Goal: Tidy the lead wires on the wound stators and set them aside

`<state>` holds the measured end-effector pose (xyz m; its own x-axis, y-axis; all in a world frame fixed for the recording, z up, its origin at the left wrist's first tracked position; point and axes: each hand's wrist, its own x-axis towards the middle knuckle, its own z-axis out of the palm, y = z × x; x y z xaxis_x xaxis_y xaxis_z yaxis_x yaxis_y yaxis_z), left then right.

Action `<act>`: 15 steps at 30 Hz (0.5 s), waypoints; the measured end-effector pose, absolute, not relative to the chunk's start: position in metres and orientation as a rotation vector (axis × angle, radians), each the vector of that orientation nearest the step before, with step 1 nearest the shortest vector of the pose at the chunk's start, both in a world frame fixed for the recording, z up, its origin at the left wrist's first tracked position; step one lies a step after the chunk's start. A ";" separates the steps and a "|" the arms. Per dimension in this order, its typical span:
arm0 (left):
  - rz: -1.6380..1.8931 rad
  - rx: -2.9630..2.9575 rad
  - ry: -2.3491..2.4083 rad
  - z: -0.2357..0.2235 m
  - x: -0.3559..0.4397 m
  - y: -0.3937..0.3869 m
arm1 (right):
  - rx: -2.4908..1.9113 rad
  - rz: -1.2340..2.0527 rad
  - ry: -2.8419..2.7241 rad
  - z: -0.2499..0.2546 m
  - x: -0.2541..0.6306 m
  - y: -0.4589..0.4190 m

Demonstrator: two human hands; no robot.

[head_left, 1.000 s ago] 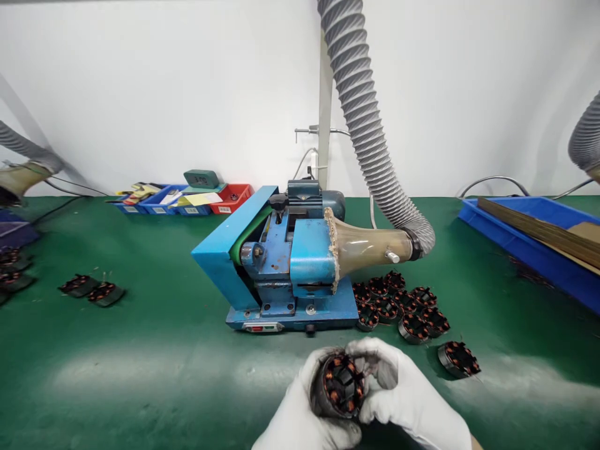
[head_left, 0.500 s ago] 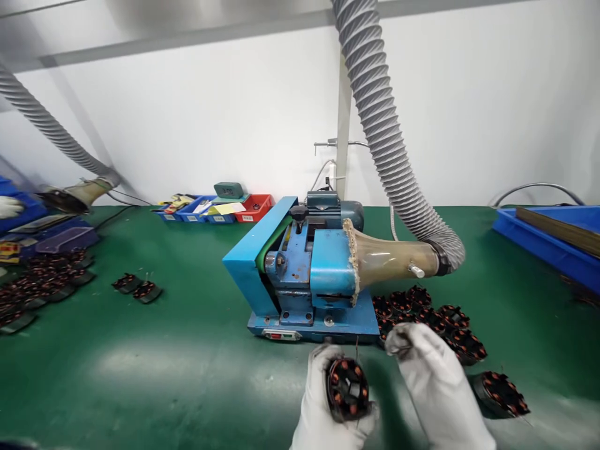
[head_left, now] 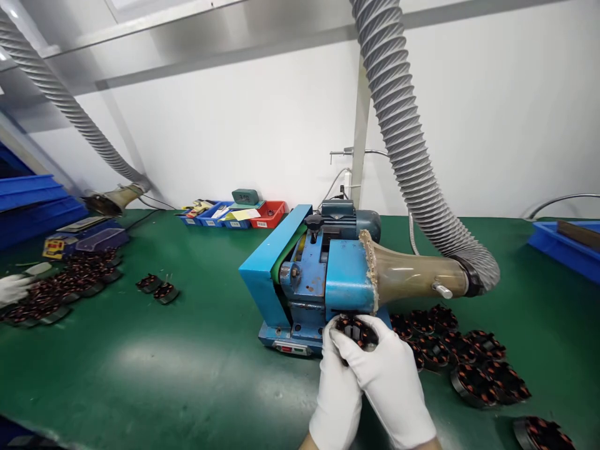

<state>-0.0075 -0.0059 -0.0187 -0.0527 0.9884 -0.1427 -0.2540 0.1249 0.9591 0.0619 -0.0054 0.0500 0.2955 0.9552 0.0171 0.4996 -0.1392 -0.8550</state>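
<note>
We clasp 1 wound ring (head_left: 359,331) between left hand (head_left: 335,375) and right hand (head_left: 392,374). It is just in front of the grinder (head_left: 307,275)

Seeing small blue bins (head_left: 202,219) and a red bin (head_left: 276,219) lining up near the white wall (head_left: 210,125), with a yellow sheet (head_left: 244,214) lying over them and a green box (head_left: 246,197) standing behind it. Spotting a pale post (head_left: 360,125) rising, a metal clamp (head_left: 347,151) sticking out sideways. Finding a blue tray (head_left: 557,246) holding a brown board (head_left: 584,235) at far right, near a curved metal rod (head_left: 562,198). Noticing a ribbed hose (head_left: 79,112) sloping down at far left, ending in a flared nozzle (head_left: 122,195) near stacked blue trays (head_left: 28,194).
</note>
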 end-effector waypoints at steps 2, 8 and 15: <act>1.286 0.873 1.169 -0.014 -0.006 -0.004 | -1.757 0.728 -1.314 0.052 0.062 -0.005; 1.271 0.850 1.208 -0.010 -0.009 -0.012 | -1.758 0.735 -1.290 0.045 0.061 -0.012; 1.127 1.018 1.278 -0.003 -0.035 -0.050 | -1.436 0.980 -1.122 0.018 0.067 -0.055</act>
